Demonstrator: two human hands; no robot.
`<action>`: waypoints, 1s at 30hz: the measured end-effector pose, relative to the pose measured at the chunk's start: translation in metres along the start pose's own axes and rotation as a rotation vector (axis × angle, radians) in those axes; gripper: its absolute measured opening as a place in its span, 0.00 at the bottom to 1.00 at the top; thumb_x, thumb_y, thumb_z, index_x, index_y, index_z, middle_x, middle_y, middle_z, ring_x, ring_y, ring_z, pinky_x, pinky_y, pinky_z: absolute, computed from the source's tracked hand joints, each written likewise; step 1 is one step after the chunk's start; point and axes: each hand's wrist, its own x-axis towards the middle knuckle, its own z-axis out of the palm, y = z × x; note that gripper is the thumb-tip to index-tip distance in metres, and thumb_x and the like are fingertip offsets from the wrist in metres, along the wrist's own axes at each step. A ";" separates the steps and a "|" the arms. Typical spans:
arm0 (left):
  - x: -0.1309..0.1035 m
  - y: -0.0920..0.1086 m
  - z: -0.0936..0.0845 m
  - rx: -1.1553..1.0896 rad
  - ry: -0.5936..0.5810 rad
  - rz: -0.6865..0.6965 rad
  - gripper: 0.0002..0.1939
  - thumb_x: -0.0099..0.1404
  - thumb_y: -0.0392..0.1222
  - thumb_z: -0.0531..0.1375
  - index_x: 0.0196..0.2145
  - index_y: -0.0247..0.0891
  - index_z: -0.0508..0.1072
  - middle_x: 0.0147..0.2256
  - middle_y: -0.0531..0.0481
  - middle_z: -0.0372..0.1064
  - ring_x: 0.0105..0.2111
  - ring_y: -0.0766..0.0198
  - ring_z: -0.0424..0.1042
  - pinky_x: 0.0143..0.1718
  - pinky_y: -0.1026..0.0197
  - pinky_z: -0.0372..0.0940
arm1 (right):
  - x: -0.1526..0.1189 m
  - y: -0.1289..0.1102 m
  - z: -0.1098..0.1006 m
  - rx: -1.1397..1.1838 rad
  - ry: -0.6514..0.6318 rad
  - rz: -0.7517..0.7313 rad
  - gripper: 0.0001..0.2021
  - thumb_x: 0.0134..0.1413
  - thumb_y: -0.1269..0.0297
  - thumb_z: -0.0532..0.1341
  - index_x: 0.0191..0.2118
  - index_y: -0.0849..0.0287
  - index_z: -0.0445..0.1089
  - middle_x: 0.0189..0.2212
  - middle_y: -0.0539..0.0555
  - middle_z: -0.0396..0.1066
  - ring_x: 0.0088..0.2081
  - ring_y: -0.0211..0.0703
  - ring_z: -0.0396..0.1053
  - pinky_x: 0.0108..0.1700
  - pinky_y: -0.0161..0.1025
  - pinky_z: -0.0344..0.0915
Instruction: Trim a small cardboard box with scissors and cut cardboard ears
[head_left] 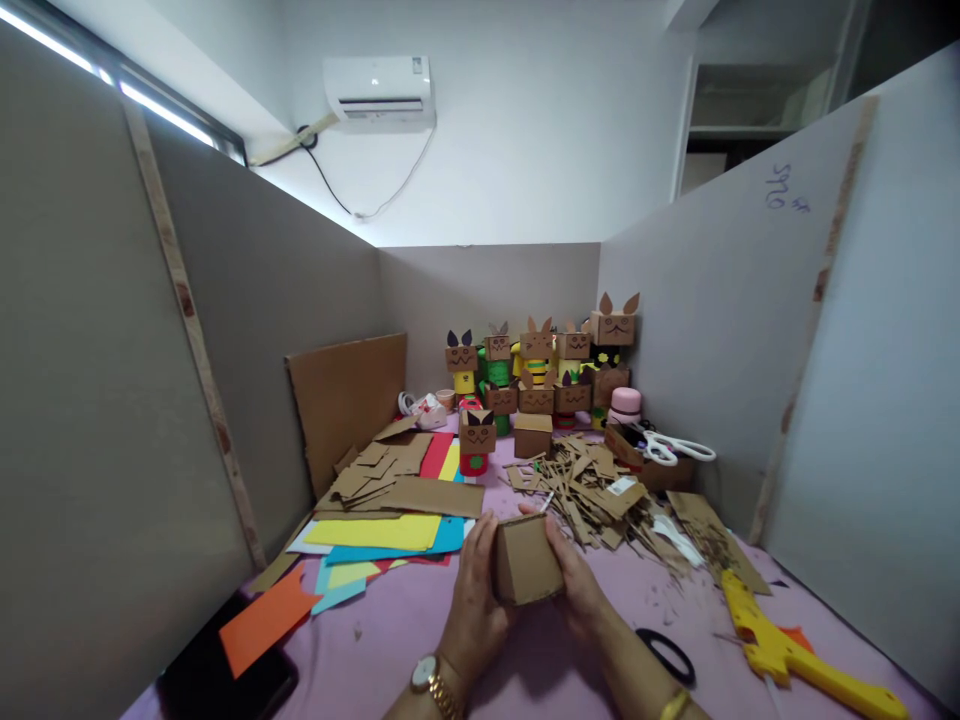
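Between my two hands is a small brown cardboard box point(529, 560), held a little above the pink cloth and tilted slightly. My left hand point(478, 590) wraps round its left side, with a gold watch at the wrist. The fingers of my right hand point(574, 575) press on the right side, the fingertips partly hidden behind the box. A thin white stick point(547, 502) shows beside the right fingertips; I cannot tell whether they touch it. Another plain cardboard box point(532, 436) stands farther back, beside a finished cardboard animal figure point(478, 440) with dark ears.
Cardboard scraps point(589, 485) are heaped right of centre; coloured paper sheets point(390, 535) and cardboard pieces lie left. A yellow glue gun point(787, 650) and a black ring-shaped handle point(666, 656) lie at right. White-handled scissors point(675, 447) rest on an open box. Several animal figures stand behind; grey partitions point(300, 260) enclose the table.
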 end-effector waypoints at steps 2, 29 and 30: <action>0.000 0.002 0.000 0.018 0.010 0.000 0.46 0.56 0.35 0.62 0.64 0.46 0.37 0.63 0.35 0.44 0.63 0.45 0.48 0.59 0.38 0.52 | -0.002 0.000 0.002 0.002 -0.016 0.030 0.30 0.48 0.41 0.61 0.52 0.57 0.69 0.41 0.57 0.77 0.44 0.53 0.73 0.46 0.48 0.67; 0.004 -0.009 -0.003 -0.302 0.025 -0.225 0.35 0.59 0.41 0.61 0.61 0.47 0.51 0.60 0.39 0.55 0.61 0.50 0.55 0.59 0.42 0.54 | 0.006 -0.002 -0.006 -0.054 -0.024 -0.164 0.28 0.37 0.58 0.70 0.49 0.51 0.69 0.48 0.55 0.71 0.51 0.54 0.66 0.52 0.48 0.60; 0.004 -0.009 -0.004 -0.279 0.026 -0.217 0.36 0.59 0.41 0.62 0.61 0.48 0.51 0.60 0.40 0.55 0.61 0.50 0.55 0.60 0.42 0.53 | 0.007 -0.001 -0.007 -0.058 -0.012 -0.174 0.26 0.38 0.58 0.69 0.48 0.51 0.69 0.47 0.54 0.72 0.51 0.54 0.66 0.52 0.48 0.60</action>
